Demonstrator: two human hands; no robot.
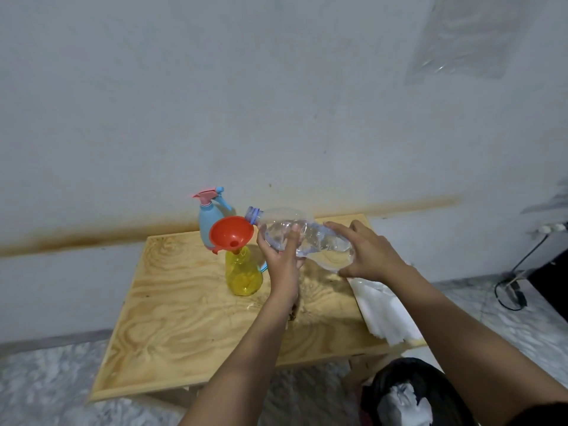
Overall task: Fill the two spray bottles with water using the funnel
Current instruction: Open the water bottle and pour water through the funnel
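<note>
Over the far half of the plywood table (pixel 184 302), a clear water bottle (pixel 310 238) lies nearly on its side. Its long axis runs from the base at 4 o'clock to the mouth at 10 o'clock. The blue-ringed neck points at the funnel (pixel 230 233) and meets its rim at about 2 o'clock. The bottle is thin, crinkled plastic with ribbed walls, and water shows through it, mostly toward the base end.

The left hand (pixel 281 250) grips the bottle's shoulder from below, with the fingers curled behind it and the thumb up the near side. The right hand (pixel 368 253) clamps the base end, its spread fingers bent over the top and the thumb underneath.

The funnel is smooth orange-red plastic, a wide round cone with a small hole at the centre. Its spout sits in the neck of the yellow spray bottle (pixel 242 272). That bottle stands upright, is translucent and bulbous, and has no spray head on it. Just behind the funnel, at 11 o'clock, the blue spray bottle (pixel 206 219) stands opaque and rounded, with a pink and blue trigger head on top.

The tabletop shows a bold swirling grain. A stack of white paper (pixel 384 312) lies at its 3 o'clock edge, and a black bag (pixel 408 392) with crumpled white paper inside sits at 5 o'clock, below the table.
</note>
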